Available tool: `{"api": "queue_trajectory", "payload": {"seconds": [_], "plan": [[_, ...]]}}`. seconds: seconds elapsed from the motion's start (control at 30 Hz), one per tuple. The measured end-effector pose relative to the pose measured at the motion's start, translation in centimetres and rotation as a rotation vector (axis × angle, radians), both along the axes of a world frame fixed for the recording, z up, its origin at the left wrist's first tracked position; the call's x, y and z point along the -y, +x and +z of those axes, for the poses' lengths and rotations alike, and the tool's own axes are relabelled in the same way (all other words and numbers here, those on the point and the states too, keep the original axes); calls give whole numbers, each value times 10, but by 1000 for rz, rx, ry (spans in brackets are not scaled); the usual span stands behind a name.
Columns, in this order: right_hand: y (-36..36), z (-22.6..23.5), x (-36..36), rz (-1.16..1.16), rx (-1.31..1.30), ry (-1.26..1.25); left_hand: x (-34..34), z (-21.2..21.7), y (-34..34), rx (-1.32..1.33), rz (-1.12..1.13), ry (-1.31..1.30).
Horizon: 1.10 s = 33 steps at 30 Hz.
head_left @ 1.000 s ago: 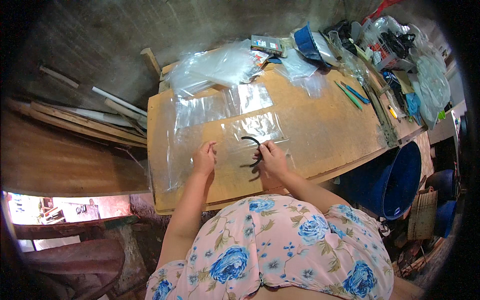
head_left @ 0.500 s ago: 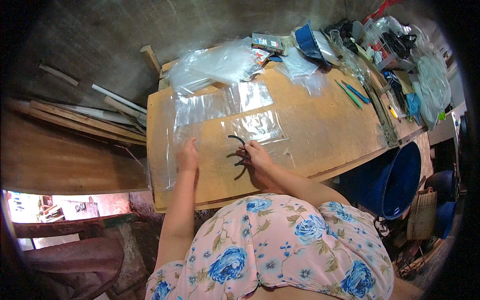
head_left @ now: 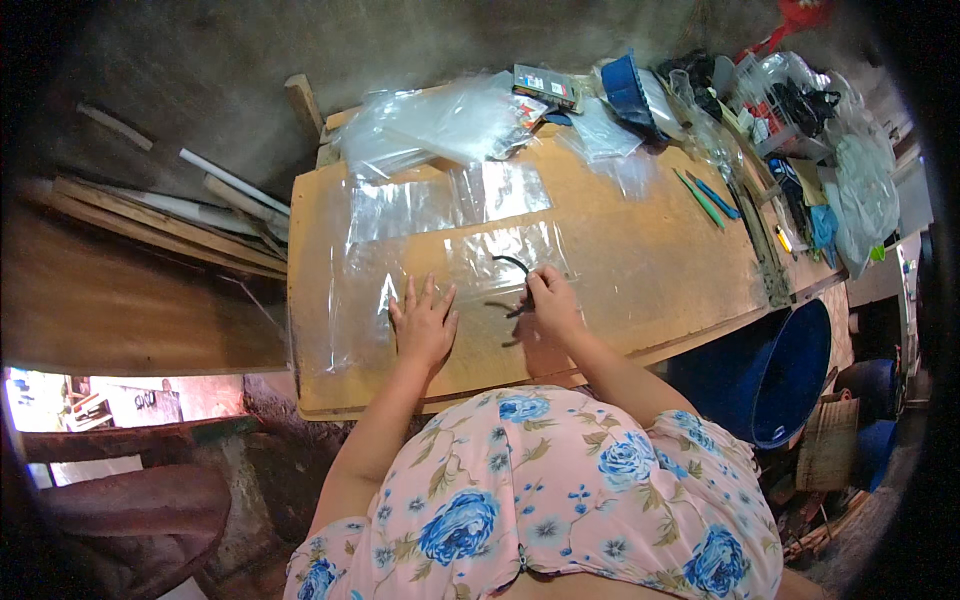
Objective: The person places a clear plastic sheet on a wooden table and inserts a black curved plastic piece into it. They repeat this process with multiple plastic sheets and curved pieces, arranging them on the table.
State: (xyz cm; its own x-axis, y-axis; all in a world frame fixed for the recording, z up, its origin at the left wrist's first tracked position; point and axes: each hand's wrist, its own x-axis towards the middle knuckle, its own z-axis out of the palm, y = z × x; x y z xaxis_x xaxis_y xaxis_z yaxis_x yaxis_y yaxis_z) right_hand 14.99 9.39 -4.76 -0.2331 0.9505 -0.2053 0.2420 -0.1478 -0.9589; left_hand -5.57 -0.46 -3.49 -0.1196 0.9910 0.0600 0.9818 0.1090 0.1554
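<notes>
A clear plastic sheet [head_left: 400, 270] lies spread over a wooden board table [head_left: 650, 260]. My left hand [head_left: 424, 322] rests flat on the sheet with its fingers spread, pressing it down. Just to its right, my right hand [head_left: 552, 303] grips black-handled scissors [head_left: 513, 266], whose blades rest on the plastic. Both forearms come up from the lower edge over a flowered dress.
More clear plastic bags [head_left: 440, 125] pile up at the table's far edge. A blue bowl [head_left: 628, 88], a small box [head_left: 545, 87] and green and blue pens [head_left: 706, 196] lie at the back right. A blue barrel [head_left: 780, 375] stands right of the table. Wooden planks [head_left: 170, 225] lie left.
My left hand has slid down and right on the sheet and flattened out. My right hand with the scissors has shifted slightly right.
</notes>
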Motion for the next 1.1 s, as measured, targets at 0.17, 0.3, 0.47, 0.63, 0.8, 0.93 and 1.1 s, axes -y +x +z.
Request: {"api": "queue_trajectory", "payload": {"seconds": [0.17, 0.3, 0.47, 0.63, 0.8, 0.93, 1.1], "plan": [[-1, 45, 13, 190, 387, 306, 1, 1, -7, 31, -6, -11], [-11, 49, 16, 294, 454, 334, 4, -1, -9, 33, -19, -3], [-20, 48, 16, 370, 532, 398, 4, -2, -10, 23, -3, 14], [-28, 47, 16, 424, 592, 452, 5, 2, -9, 24, 6, -1], [-31, 41, 13, 452, 622, 465, 3, 6, -7, 32, 28, -44], [-33, 41, 14, 450, 630, 447, 3, 4, -7, 24, 24, -43], [-33, 43, 13, 481, 631, 468, 2, 7, -7, 37, 20, -48]]}}
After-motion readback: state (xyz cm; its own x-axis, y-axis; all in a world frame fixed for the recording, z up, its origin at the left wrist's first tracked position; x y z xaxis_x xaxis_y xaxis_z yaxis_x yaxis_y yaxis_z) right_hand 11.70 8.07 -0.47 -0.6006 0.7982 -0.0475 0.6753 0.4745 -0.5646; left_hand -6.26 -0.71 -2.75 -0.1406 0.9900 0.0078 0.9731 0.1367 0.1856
